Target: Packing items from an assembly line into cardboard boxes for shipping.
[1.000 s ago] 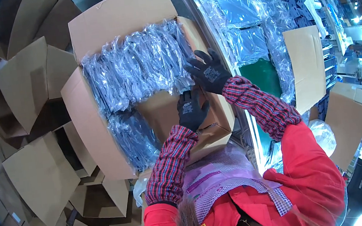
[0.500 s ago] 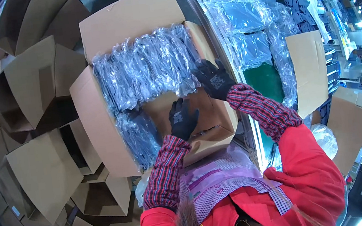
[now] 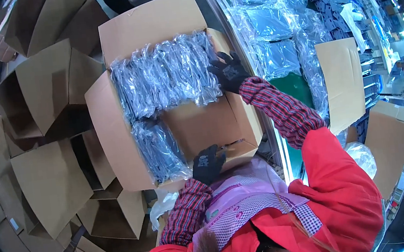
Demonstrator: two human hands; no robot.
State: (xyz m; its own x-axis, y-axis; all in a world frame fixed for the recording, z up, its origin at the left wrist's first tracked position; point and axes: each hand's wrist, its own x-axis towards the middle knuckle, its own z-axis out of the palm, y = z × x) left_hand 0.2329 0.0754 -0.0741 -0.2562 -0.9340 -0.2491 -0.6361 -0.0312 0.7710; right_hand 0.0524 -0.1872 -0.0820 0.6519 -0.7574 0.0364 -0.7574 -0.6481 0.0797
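Note:
In front of me an open cardboard box holds a row of flat dark items in clear plastic bags, standing on edge along its far part. More bagged items stand along its left side, and bare cardboard shows at the near right inside. My right hand, in a dark glove, is open with fingers spread at the right end of the row, beside the box's right wall. At the near edge of the box is my left hand, also gloved, its visible fingers stretched inward and the thumb apart. Neither hand visibly holds anything.
Open empty boxes crowd the left side. To the right runs a table with a metal edge and green top, bearing stacks of plastic-bagged items. A cardboard flap stands at the table's far side. Another person's foot shows at the top.
My left hand has drawn back from inside the box to its near edge. My right hand has shifted slightly up and left along the row's right end. The view has shifted a little.

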